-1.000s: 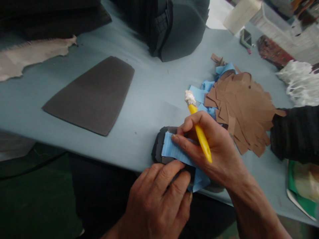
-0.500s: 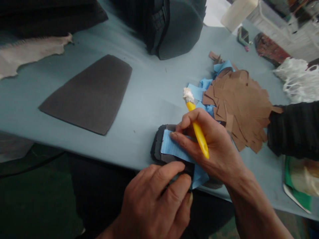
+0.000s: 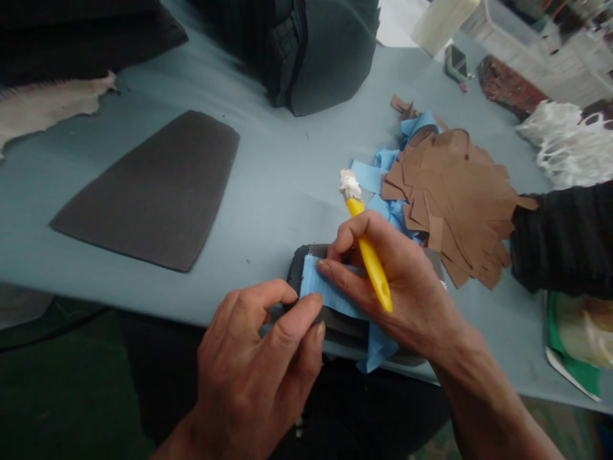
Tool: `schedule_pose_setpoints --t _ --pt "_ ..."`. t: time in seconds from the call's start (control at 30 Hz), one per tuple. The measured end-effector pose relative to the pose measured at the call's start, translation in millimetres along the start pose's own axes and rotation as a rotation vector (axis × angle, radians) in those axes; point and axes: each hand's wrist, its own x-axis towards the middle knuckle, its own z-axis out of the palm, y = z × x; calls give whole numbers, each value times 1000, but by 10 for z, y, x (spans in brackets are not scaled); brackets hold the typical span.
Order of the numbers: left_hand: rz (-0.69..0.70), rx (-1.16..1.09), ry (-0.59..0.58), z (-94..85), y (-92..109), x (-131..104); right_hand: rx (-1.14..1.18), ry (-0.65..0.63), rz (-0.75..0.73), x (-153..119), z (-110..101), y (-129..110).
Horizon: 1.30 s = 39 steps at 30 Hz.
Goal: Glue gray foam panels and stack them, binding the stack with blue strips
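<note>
My right hand (image 3: 402,281) is closed around a yellow-handled brush (image 3: 371,259), its bristles coated in pale paste and pointing away from me. That hand's thumb presses on a light blue strip (image 3: 330,287) lying on a stack of dark grey pieces (image 3: 345,326) at the table edge. My left hand (image 3: 268,351) has its bent fingers closed at the strip's near left corner; the exact grip is partly hidden. Another bit of blue material (image 3: 380,348) hangs over the stack's near side.
Brown and blue cut pieces (image 3: 454,185) are heaped to the right, beside a black ribbed object (image 3: 565,236). A flat dark panel (image 3: 153,191) lies left. Black padded material (image 3: 330,57) stands behind. White stringy material (image 3: 560,144) and a clear bin (image 3: 522,51) are far right.
My left hand has shifted left along the stack to the strip's near left corner. The right hand keeps its hold on the brush and its thumb on the strip. The view has shifted slightly.
</note>
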Motion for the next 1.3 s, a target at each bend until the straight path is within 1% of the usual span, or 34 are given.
schedule_pose_setpoints --t 0.1,0.27,0.57,0.67,0.83,0.93,1.07,1.2,1.3 --pt "-12 -25 25 33 -36 37 5 5 -7 9 0 -15" --pt "-91 -61 49 86 -82 120 8 9 -2 17 1 -16" --pt "-93 -26 44 157 -129 183 -28 21 -86 34 6 22" --pt "-98 -27 41 132 -133 174 -28 23 -88 37 8 18" --pt "-263 -78 103 -33 -192 160 -39 5 -83 35 -8 12" --pt "-307 -167 131 -110 -239 140 -43 0 -69 33 -19 11" --pt "-357 -271 145 -94 -270 77 -42 4 -54 30 -21 10" --pt "-364 -276 135 -45 -276 45 -50 9 -61 24 -16 5" --pt "-361 -282 111 -46 -280 70 -67 12 -69 22 -16 0"
